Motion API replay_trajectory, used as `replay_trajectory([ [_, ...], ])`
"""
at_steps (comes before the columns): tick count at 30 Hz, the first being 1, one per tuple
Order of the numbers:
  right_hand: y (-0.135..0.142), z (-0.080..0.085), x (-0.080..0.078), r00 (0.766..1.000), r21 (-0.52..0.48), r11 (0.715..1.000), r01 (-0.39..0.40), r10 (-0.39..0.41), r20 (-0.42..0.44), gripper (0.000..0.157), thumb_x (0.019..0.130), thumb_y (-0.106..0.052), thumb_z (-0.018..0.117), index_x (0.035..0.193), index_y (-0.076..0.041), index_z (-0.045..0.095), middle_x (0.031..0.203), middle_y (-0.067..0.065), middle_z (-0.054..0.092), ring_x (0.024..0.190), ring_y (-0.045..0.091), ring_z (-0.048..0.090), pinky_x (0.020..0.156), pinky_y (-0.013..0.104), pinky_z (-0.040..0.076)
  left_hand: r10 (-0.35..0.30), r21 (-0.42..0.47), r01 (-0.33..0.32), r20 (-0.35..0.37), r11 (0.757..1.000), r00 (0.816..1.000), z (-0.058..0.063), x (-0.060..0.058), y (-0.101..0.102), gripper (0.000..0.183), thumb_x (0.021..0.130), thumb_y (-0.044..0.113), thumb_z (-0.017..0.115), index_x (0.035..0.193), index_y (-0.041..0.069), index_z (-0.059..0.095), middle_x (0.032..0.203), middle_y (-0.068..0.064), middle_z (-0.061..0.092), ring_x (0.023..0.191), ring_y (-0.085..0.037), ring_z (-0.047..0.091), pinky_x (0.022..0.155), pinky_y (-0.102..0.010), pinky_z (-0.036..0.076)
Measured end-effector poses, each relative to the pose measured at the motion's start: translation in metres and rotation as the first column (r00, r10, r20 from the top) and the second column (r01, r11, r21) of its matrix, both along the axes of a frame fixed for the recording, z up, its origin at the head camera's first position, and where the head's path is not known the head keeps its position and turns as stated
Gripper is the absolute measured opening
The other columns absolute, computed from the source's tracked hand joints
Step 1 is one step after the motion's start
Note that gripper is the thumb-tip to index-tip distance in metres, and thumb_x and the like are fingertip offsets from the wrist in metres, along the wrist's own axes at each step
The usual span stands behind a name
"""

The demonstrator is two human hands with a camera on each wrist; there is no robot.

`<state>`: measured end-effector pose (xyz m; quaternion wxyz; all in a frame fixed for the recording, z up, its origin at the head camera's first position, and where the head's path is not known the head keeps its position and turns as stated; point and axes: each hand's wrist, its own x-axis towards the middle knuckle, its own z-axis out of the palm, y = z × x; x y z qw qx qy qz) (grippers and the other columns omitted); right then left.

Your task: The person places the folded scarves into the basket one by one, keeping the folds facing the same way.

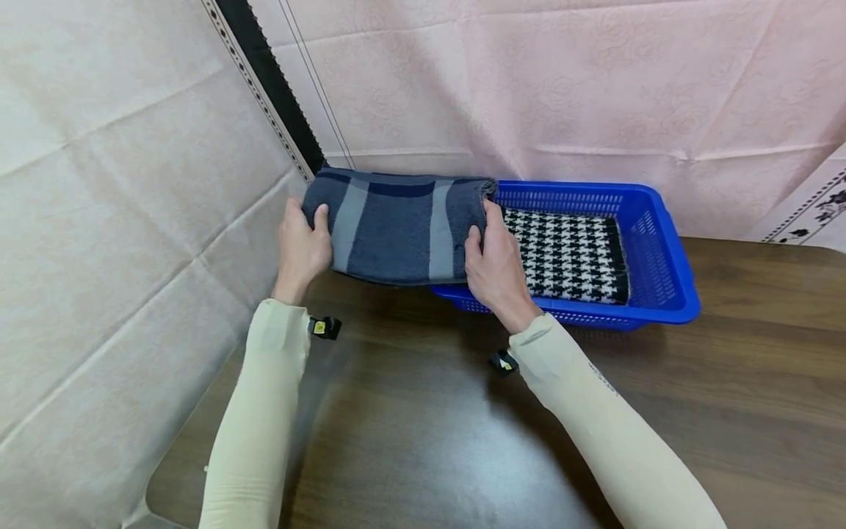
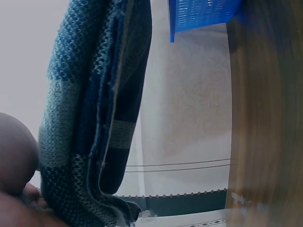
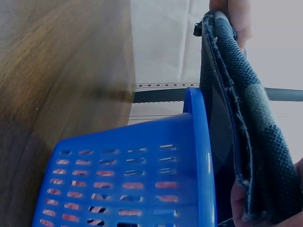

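Observation:
Between both hands hangs a folded blue scarf with pale grey-blue stripes and dark bands. My left hand grips its left end, thumb on top. The right hand grips the right end, which overlaps the left part of a blue plastic basket. Inside that basket lies a black-and-white houndstooth cloth, partly hidden by the scarf and right hand. In the left wrist view the layered edge of the scarf shows, held above the table. The right wrist view shows the scarf beside the basket's rim.
A brown wooden table lies under everything. Pale cloth drapes rise behind and at the left, with a dark patterned strip at the corner. The basket stands close to the back drape.

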<state>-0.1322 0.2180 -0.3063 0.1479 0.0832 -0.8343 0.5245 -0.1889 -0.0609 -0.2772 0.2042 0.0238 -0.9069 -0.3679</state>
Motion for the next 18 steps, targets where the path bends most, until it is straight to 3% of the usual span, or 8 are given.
replay_trajectory([
  [3,0.003,-0.001,0.001,1.000,0.004,1.000,0.005,-0.005,-0.001,0.053,0.111,-0.020,0.035,0.160,-0.006,0.023,0.074,0.009,0.051,0.065,0.027,0.054,0.083,0.043,0.050,-0.007,0.003,0.007,-0.002,1.000,1.000,0.000,0.001,0.003,0.042,0.109,0.033,0.042,0.124,-0.006,0.045,0.120,-0.030,0.058,0.116,-0.041,0.057,0.100,-0.053,0.042],
  [8,0.010,-0.003,0.001,1.000,-0.002,1.000,0.003,-0.003,-0.008,0.054,0.110,-0.020,0.036,0.161,-0.005,0.023,0.089,0.019,0.058,0.083,0.033,0.060,0.102,0.048,0.047,-0.027,0.021,0.027,0.002,0.999,1.000,0.001,0.002,0.008,0.043,0.109,0.032,0.042,0.126,-0.007,0.045,0.123,-0.029,0.057,0.117,-0.039,0.056,0.102,-0.052,0.042],
  [9,0.011,-0.003,0.002,1.000,-0.005,1.000,-0.001,0.001,-0.006,0.054,0.110,-0.020,0.035,0.161,-0.006,0.022,0.090,0.022,0.059,0.084,0.035,0.061,0.102,0.049,0.047,-0.031,0.026,0.031,0.003,0.999,1.000,0.002,0.002,0.009,0.043,0.109,0.032,0.043,0.127,-0.007,0.046,0.124,-0.029,0.057,0.118,-0.038,0.056,0.103,-0.052,0.042],
  [12,0.015,-0.005,0.003,1.000,-0.005,1.000,0.001,-0.001,-0.014,0.053,0.110,-0.019,0.035,0.161,-0.006,0.024,0.118,0.027,0.064,0.102,0.036,0.064,0.105,0.050,0.046,-0.042,0.033,0.041,0.004,0.999,0.999,0.002,0.003,0.012,0.043,0.109,0.031,0.044,0.129,-0.006,0.046,0.128,-0.029,0.057,0.121,-0.037,0.055,0.106,-0.051,0.041],
  [18,0.022,-0.007,0.005,1.000,0.003,1.000,0.019,-0.019,-0.012,0.054,0.110,-0.020,0.036,0.161,-0.006,0.024,0.118,0.031,0.063,0.095,0.039,0.064,0.101,0.049,0.047,-0.069,0.045,0.070,-0.009,0.997,0.998,0.003,0.003,0.017,0.042,0.109,0.030,0.045,0.130,-0.007,0.047,0.127,-0.028,0.056,0.120,-0.036,0.054,0.106,-0.050,0.041],
])
